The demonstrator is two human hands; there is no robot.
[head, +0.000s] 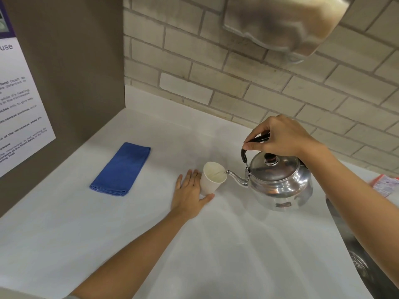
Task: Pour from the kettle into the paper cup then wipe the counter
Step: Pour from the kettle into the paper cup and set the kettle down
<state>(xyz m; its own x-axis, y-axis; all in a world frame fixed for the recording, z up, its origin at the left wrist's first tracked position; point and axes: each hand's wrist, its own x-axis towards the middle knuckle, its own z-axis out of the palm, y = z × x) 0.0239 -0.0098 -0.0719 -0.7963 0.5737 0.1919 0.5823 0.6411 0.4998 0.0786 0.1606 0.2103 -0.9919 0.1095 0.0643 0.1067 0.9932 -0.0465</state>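
Pouring into the cup

Right hand (282, 137) gripped the black handle of the kettle (278, 182), tilted, spout over the paper cup (210, 180) rim, thin stream visible. Left hand (190, 195) lay flat and unclenched on the counter (216, 244), touching the cup's left side. Folded blue cloth (121, 169) sat well apart to the left.

- One view only, head-worn, looking forward and down over the white tabletop (216, 244) from close above
- It faces the tiled wall (237, 83) at 12 o'clock
- Both forearms enter from 6 and 4 o'clock
- A sink (362, 266) sits at 4 o'clock, a grey panel (64, 72) at 10 o'clock
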